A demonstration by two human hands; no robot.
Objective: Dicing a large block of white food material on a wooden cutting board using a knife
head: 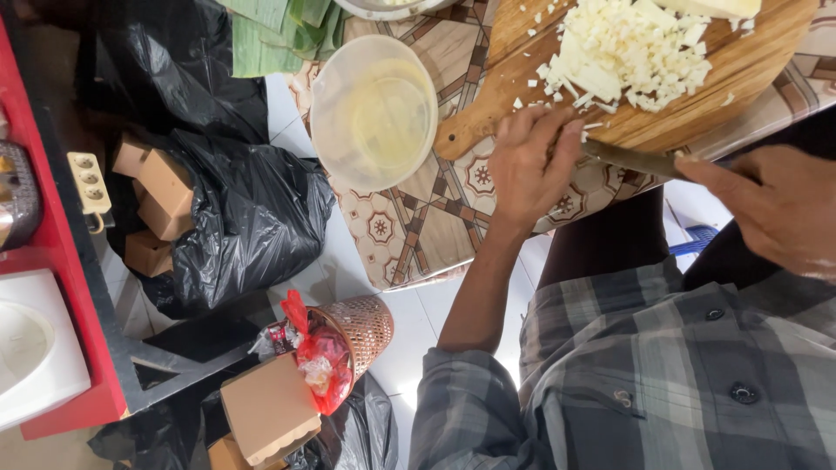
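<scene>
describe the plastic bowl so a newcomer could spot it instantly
Start at the patterned tabletop, then the round wooden cutting board. Just left of its handle stands the translucent round plastic bowl, the only see-through container there, pale yellowish inside.
</scene>
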